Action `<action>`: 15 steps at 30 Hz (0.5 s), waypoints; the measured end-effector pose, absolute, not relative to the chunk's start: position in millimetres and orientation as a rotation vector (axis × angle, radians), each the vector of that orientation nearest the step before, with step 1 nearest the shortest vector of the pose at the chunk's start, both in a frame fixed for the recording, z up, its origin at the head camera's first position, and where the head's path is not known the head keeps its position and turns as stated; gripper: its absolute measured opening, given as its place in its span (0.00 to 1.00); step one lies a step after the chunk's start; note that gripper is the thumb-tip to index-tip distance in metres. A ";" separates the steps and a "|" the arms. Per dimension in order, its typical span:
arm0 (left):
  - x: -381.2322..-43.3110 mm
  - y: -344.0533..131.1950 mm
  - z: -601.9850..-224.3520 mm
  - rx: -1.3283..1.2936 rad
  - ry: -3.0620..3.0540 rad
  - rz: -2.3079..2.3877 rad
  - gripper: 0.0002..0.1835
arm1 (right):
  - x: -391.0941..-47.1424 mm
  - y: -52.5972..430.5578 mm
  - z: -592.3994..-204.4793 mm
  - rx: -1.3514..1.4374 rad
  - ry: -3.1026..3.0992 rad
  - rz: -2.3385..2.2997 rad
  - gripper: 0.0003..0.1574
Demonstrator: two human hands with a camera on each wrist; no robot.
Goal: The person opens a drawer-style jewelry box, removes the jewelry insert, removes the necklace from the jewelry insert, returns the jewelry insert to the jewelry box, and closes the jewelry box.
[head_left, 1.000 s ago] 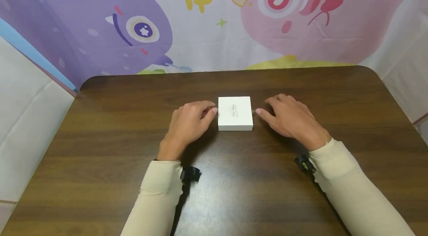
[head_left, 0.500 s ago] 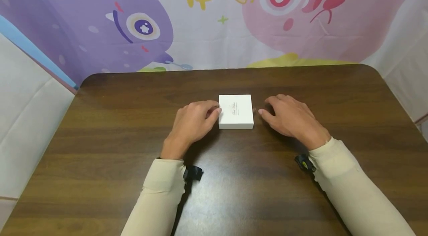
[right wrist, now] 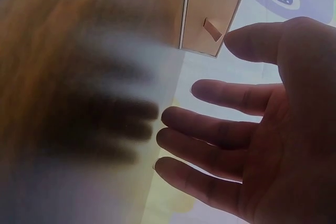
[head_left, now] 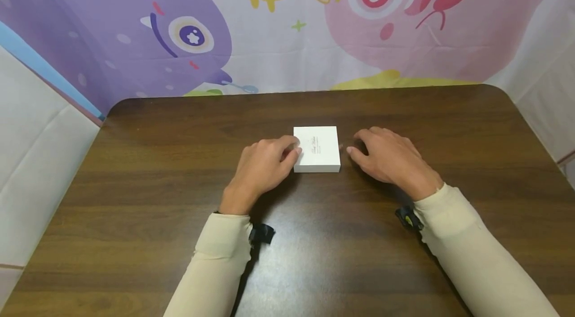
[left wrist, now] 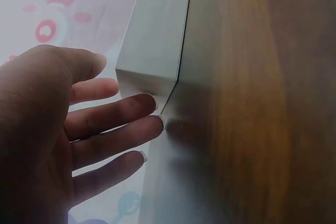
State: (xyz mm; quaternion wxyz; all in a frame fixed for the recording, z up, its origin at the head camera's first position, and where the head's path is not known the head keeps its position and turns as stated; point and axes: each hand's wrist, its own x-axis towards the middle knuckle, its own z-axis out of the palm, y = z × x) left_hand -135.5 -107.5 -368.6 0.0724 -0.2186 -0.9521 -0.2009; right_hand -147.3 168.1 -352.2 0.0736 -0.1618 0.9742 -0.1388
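A small white box point(head_left: 318, 152) with faint printing on its lid lies flat on the brown table. My left hand point(head_left: 264, 164) is at its left end, thumb and index fingertips overlapping the lid's edge in the head view. In the left wrist view, the left fingers point(left wrist: 121, 114) are fairly straight beside the end of the box point(left wrist: 152, 30); whether they touch it cannot be told. My right hand point(head_left: 393, 159) holds nothing, a little right of the box, fingers loosely bent. In the right wrist view, the box's near end is a tan drawer front with a short pull tab point(right wrist: 212, 29), close to the thumb.
The wooden table point(head_left: 341, 257) reaches back to a cartoon-printed cloth point(head_left: 278, 52) hanging behind it. Pale panels point(head_left: 40, 157) stand at both sides. Each wrist wears a black strapped device point(head_left: 262, 233).
My left hand has moved slightly right, up to the box's left end, its fingertips now overlapping the lid edge. The right hand stays nearly in place, and the head view shifts slightly.
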 end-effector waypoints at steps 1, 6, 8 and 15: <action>-135.4 -107.6 -368.8 -0.659 -2.861 -0.606 0.14 | -147.2 167.9 -352.3 -0.488 2.925 -0.418 0.31; -135.7 -108.0 -369.2 -0.666 -2.862 -0.610 0.11 | -146.8 167.3 -352.9 -0.506 2.931 -0.422 0.30; -136.1 -108.2 -369.4 -0.674 -2.864 -0.605 0.10 | -146.6 167.1 -352.8 -0.513 2.932 -0.421 0.29; -137.5 -112.8 -370.6 -0.675 -2.859 -0.612 0.08 | -145.6 166.9 -352.9 -0.528 2.930 -0.413 0.28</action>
